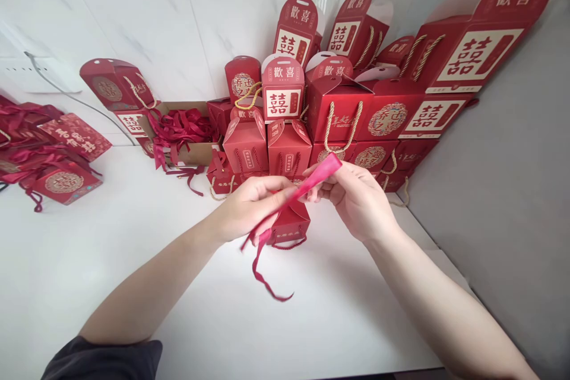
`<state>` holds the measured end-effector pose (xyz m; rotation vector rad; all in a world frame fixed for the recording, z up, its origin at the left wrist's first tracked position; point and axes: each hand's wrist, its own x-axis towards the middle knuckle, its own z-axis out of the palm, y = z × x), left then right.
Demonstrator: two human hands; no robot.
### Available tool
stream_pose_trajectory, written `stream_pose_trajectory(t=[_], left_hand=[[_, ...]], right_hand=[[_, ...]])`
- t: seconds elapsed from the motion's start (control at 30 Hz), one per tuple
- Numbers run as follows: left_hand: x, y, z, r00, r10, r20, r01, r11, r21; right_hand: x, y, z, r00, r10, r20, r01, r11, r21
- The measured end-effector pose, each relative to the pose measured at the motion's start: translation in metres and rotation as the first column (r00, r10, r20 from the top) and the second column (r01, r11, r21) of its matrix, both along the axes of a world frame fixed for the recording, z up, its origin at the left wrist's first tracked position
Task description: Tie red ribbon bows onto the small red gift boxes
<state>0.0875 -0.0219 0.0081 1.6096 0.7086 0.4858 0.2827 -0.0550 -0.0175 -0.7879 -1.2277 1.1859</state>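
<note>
My left hand [249, 202] and my right hand [356, 199] are both pinched on a red ribbon [318, 175] held above the white table [111, 261]. The ribbon runs up to the right past my right fingers, and its loose tail [262, 276] hangs down below my left hand. Just behind and beneath my hands stands a small red gift box [291, 225] with a cord handle, partly hidden by my fingers.
A stack of red gift boxes [338, 107] with gold cord handles fills the back corner against the tiled wall. An open cardboard box of red ribbons [184, 130] sits at back left. More red boxes and ribbons [48, 154] lie at far left. A grey wall [503, 190] bounds the right.
</note>
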Motion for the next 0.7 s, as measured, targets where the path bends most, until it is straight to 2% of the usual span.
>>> stream_pose_trajectory(t=[0.13,0.23,0.37,0.47,0.57,0.63,0.7], left_hand=[[-0.002,-0.002,0.005,0.999,-0.043,-0.003,0.043,0.999,0.028],[-0.004,-0.003,0.007,0.995,-0.082,-0.063,0.083,0.996,0.017],[-0.005,-0.003,0.006,0.988,-0.063,-0.138,0.072,0.995,0.062],[-0.008,-0.003,0.006,0.980,-0.090,-0.177,0.100,0.994,0.051],[-0.013,-0.001,0.009,0.950,-0.170,-0.263,0.181,0.983,0.017],[-0.018,0.000,0.013,0.917,-0.189,-0.351,0.227,0.971,0.070],[-0.023,0.002,0.018,0.888,-0.151,-0.434,0.239,0.959,0.155]], right_hand=[[-0.002,0.000,-0.001,0.998,-0.011,-0.056,0.011,1.000,0.003],[-0.001,0.002,-0.002,0.985,-0.091,-0.149,0.091,0.996,-0.007],[0.008,0.009,0.000,0.940,-0.221,-0.259,0.214,0.975,-0.055],[0.019,0.012,0.006,0.919,-0.298,-0.257,0.299,0.954,-0.038],[0.031,0.010,0.015,0.905,-0.319,-0.282,0.330,0.944,-0.006],[0.039,0.006,0.022,0.895,-0.307,-0.324,0.331,0.944,0.018],[0.045,0.001,0.030,0.889,-0.312,-0.336,0.350,0.935,0.060]])
